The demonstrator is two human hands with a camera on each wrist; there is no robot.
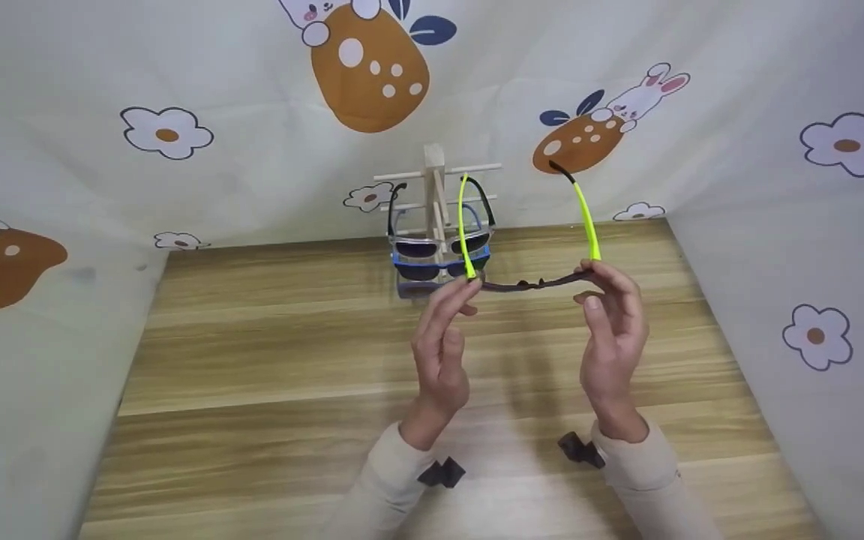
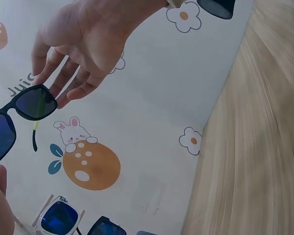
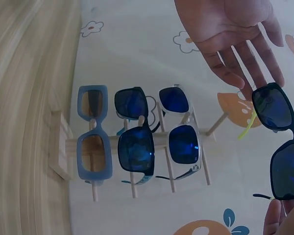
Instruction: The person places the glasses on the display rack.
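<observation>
Sunglasses (image 1: 533, 285) with a dark front and neon yellow temples hang level between my two hands, temples pointing away toward the wall. My left hand (image 1: 443, 352) holds the front's left end near the hinge with its fingertips, thumb apart. At the other end, my right hand (image 1: 616, 341) holds the frame the same way, fingers mostly extended. The dark lenses (image 3: 272, 107) face the wall. Just left of the sunglasses stands a wooden display rack (image 1: 434, 157), carrying clear-framed sunglasses (image 3: 183, 142), black-and-blue sunglasses (image 3: 136, 149) and light blue sunglasses (image 3: 94, 156) one above another.
The rack's topmost peg (image 1: 475, 169) has no glasses on it. A wood-grain table (image 1: 252, 375) lies beneath, with printed cloth walls (image 1: 252, 67) behind and at both sides. Small black wrist mounts (image 1: 442, 472) sit beside the sleeves.
</observation>
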